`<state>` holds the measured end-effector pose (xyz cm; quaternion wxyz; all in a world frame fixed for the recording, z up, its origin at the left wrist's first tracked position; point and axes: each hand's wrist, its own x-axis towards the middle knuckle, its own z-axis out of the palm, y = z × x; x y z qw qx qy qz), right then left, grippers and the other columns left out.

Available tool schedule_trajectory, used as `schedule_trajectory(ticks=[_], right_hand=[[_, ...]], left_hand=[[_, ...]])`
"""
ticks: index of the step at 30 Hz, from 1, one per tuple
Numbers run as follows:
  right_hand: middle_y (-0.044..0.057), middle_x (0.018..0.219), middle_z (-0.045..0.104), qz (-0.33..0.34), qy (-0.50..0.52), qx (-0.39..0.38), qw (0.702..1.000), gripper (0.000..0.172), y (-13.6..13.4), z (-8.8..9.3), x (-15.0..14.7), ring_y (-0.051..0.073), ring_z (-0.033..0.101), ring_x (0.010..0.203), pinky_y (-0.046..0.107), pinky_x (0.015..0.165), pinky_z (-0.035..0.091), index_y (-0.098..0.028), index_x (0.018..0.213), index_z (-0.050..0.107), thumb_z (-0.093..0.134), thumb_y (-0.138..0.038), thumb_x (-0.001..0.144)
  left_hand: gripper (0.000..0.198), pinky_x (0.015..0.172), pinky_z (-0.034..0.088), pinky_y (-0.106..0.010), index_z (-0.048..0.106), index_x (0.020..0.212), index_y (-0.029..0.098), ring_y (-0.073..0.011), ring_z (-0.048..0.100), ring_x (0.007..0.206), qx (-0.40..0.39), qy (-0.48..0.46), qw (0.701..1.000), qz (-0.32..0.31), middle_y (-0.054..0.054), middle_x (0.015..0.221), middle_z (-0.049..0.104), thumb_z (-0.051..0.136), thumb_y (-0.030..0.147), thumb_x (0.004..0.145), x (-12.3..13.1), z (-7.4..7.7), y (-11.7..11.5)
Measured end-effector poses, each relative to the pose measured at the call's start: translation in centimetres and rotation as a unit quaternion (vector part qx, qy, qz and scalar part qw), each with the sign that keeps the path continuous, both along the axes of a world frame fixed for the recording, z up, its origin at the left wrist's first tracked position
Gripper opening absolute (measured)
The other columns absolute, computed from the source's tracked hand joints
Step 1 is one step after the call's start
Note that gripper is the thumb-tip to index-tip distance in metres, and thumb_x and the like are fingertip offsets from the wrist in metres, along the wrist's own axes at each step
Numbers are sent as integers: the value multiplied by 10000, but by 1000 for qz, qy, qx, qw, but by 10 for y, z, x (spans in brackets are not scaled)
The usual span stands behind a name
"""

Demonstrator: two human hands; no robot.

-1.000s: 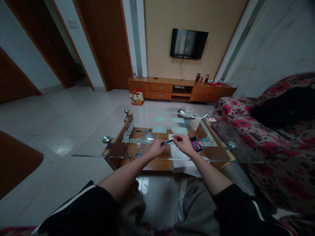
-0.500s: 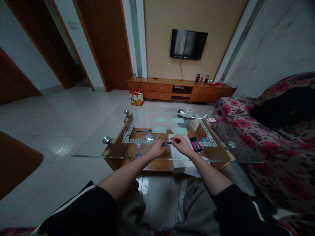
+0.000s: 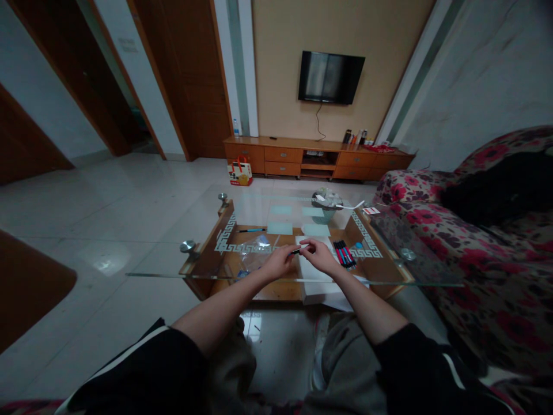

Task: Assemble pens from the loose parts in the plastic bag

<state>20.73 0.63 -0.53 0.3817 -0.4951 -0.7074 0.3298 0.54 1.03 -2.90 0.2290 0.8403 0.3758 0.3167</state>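
- Pen (image 3: 296, 251) is hanging just above the glass surface (image 3: 155, 275), mid-front, btwn both hands.
- Clear bag (image 3: 254, 257) is lying just left of the hands.
- L hand (image 3: 280, 262) is pinching the pen's left end.
- R hand (image 3: 318, 256) is gripping its right end w/ fingertips.
- Pen bundle (image 3: 344, 253) is lying just right of R hand.

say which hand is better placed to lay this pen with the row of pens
Probably right: the right hand is next to the row of pens, while the left hand grips the pen farther off.
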Motion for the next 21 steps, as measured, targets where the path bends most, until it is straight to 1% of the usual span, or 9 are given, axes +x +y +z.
schedule_trajectory(ticks=[4, 7, 10, 15, 18, 21], right_hand=[[20, 779, 677, -70, -44, 24, 996, 334, 1, 4, 3, 151, 615, 674, 257, 648, 473, -159, 1126, 658, 598, -290, 825], [13, 774, 666, -103, -74, 38, 991, 305, 4, 3, 7, 151, 613, 680, 258, 667, 468, -167, 1098, 663, 581, -242, 814], [15, 782, 672, -121, -96, 50, 987, 287, 6, 0, 11, 159, 617, 698, 266, 686, 463, -170, 1068, 668, 572, -216, 802], [17, 779, 679, -127, -101, 47, 986, 294, 7, -1, 11, 163, 621, 696, 269, 685, 460, -173, 1064, 670, 565, -206, 792], [14, 786, 677, -130, -102, 46, 985, 295, 7, -2, 11, 160, 617, 701, 268, 701, 464, -178, 1056, 675, 566, -203, 783], [15, 784, 675, -133, -106, 42, 985, 301, 8, -3, 12, 161, 611, 691, 269, 699, 464, -174, 1057, 678, 565, -206, 780]], left_hand=[[520, 1019, 455, -382, 560, 1353, 225, -205, 589, 1136, -10, 2, 1000, 20, -90, 1256, 636, 443, 79, 867, -2, 2, -1], [544, 1023, 449, -379, 535, 1373, 241, -196, 585, 1119, -24, 8, 999, 42, -76, 1250, 633, 438, 79, 863, -2, 6, -2], [455, 997, 456, -375, 589, 1293, 233, -200, 591, 1071, -29, 15, 998, 58, -69, 1185, 651, 453, 115, 875, -2, 10, -3], [305, 924, 472, -349, 641, 1165, 226, -204, 602, 988, -33, 21, 997, 68, -61, 1078, 673, 488, 199, 902, 0, 20, -8], [264, 891, 474, -332, 655, 1129, 229, -201, 605, 953, -31, 24, 996, 78, -53, 1041, 677, 500, 255, 916, 0, 24, -10], [247, 866, 475, -320, 665, 1105, 232, -197, 607, 927, -21, 30, 996, 82, -48, 1023, 677, 514, 289, 919, 0, 24, -10]])
